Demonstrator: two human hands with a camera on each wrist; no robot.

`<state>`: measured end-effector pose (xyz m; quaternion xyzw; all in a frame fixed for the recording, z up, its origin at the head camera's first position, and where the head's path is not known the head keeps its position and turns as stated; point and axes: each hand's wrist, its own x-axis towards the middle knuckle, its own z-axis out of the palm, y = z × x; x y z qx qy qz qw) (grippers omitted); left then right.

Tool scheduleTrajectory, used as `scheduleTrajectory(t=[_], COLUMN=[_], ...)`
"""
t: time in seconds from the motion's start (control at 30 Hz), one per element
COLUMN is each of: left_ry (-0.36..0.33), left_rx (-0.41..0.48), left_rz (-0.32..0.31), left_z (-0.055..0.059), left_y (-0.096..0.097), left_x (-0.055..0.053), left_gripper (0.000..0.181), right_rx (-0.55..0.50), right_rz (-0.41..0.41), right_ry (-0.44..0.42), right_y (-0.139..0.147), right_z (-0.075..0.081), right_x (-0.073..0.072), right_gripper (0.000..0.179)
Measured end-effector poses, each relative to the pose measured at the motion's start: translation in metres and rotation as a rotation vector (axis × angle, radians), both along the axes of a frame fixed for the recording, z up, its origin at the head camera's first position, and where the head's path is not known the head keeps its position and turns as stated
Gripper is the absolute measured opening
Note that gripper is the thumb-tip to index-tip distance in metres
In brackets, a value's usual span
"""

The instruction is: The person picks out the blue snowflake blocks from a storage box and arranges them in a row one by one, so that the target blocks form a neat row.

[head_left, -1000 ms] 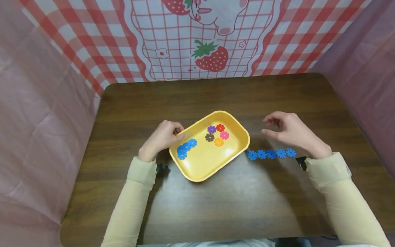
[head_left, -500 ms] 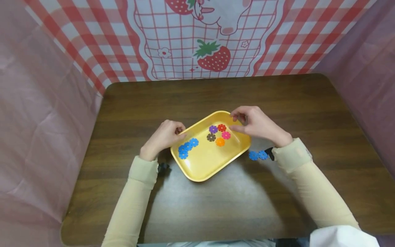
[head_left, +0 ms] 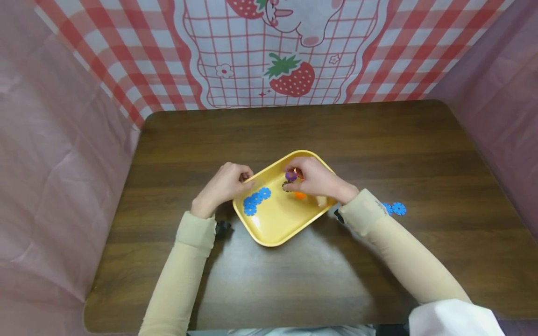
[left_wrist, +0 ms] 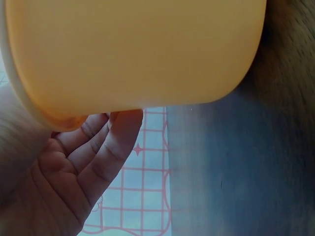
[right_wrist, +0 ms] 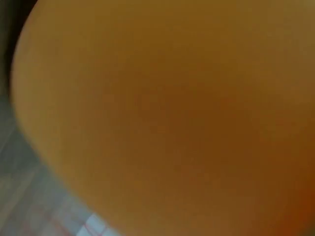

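A yellow plastic tray (head_left: 275, 224) stands at an angle on the table. My left hand (head_left: 227, 185) grips its left end, thumb over the rim and fingers against the outside wall, as the left wrist view shows. Inside the tray, my right hand (head_left: 317, 179) reaches over a cluster of flower-shaped plastic discs, thumb and fingertips apart around them. A purple disc (head_left: 291, 176) and part of a brown disc (head_left: 286, 187) show between thumb and fingers. An orange disc (head_left: 300, 195) peeks out below the hand, which covers the others. Several blue discs (head_left: 251, 204) lie together at the tray's left.
On the table right of the tray, a row of linked blue discs (head_left: 398, 208) is partly covered by the right sleeve (head_left: 391, 238). A brown wooden table (head_left: 269, 289) lies beneath. Behind it hangs a red-and-white checked cloth (head_left: 138, 56). The tray's wall (right_wrist: 162, 108) fills the right wrist view.
My right hand has moved left from above the row of blue discs, over the tray's rim and down to the coloured discs. My left hand keeps its grip on the tray.
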<state>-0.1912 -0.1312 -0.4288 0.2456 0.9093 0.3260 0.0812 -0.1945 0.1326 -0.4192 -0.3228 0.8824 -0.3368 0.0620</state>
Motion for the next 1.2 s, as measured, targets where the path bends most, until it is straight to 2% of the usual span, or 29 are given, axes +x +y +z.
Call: scheduleTrajectory(t=[0.5,0.73,1.0,1.2], left_ry=[0.024,0.036,0.039,0.035], left_rx=[0.008,0.008,-0.006,-0.005], left_rz=[-0.015,-0.021,-0.008,-0.009], left_z=[-0.003,-0.002,-0.002,-0.001], left_y=[0.000,0.000,0.000,0.000], left_x=[0.000,0.000,0.000,0.000], left_gripper=[0.009,0.008,0.009,0.009], right_rx=[0.129,0.214,0.273,0.277], right_rz=[0.028,0.037,0.039,0.050], right_ry=[-0.049,0.020,0.011,0.015], right_y=[-0.043,-0.050,-0.053,-0.054], right_z=[-0.024,-0.025,-0.028,-0.030], right_x=[0.007,0.009,0.008,0.007], right_gripper=[0.033,0.032,0.029,0.024])
